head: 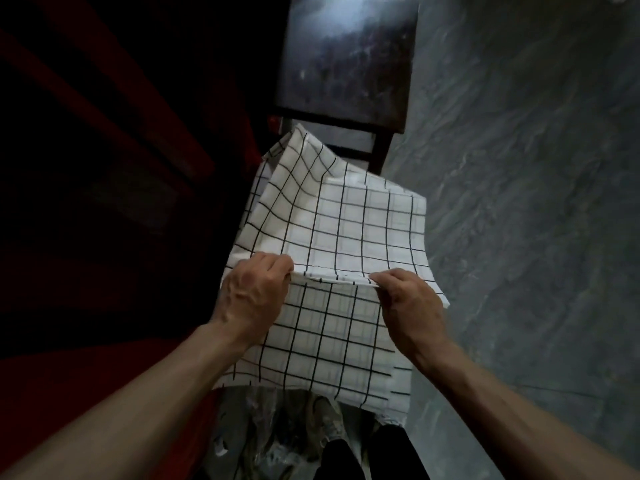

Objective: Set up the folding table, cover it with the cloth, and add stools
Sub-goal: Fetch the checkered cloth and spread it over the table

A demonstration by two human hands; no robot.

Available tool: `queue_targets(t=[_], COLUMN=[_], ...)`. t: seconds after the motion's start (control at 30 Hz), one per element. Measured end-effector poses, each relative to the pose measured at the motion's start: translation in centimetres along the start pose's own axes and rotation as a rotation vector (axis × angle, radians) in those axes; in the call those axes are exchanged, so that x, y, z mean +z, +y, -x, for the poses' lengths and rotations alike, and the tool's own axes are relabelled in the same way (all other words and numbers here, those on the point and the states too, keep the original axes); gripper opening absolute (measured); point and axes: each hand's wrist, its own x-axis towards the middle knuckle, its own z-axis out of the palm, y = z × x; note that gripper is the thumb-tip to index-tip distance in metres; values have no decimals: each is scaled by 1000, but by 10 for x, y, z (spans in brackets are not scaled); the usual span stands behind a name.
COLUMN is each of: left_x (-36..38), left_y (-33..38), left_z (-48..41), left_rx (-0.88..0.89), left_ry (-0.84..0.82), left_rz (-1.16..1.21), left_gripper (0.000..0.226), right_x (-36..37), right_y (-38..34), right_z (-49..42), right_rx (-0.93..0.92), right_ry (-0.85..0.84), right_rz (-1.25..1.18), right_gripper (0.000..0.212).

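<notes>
A thin woven cloth (349,223), white with a fine black grid, looks matt and soft. Its layers are sheer enough that lines from the fold beneath show through in faint grey, and creases cross its surface. The dark top of the stool (346,60) has a worn, glossy finish that catches a pale glare among dull scuffs; its legs look like dark-stained wood. The floor (519,168) is grey and veined like stone, smooth with a low sheen. A crumpled plastic sheet (277,431), clear and shiny, glints below the cloth. The dark red surface (104,133) at left is too dim to judge.
</notes>
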Motion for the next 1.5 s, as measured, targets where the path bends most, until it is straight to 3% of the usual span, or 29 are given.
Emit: queue_targets(t=[0.27, 0.63, 0.9, 1.03, 1.17, 1.5], left_x=[-110, -280, -368, -402, -435, -490], left_y=[51, 146, 248, 307, 358, 450], left_z=[-30, -29, 36, 91, 137, 212], left_rx=[75, 241, 257, 251, 271, 331], left_ry=[179, 468, 621, 680, 748, 803], left_rz=[-20, -225, -381, -451, -447, -419], left_gripper=[5, 16, 21, 12, 8, 8], right_x=[-131, -311, -421, -469, -511, -598], right_y=[-41, -98, -119, -121, -126, -138], right_z=[-22, 17, 113, 181, 238, 344], right_rx=[-71, -256, -361, -427, -452, -491], right_ry=[254, 554, 643, 678, 740, 888], right_rz=[-50, -104, -115, -97, -67, 16], right_gripper=[13, 5, 4, 1, 9, 4])
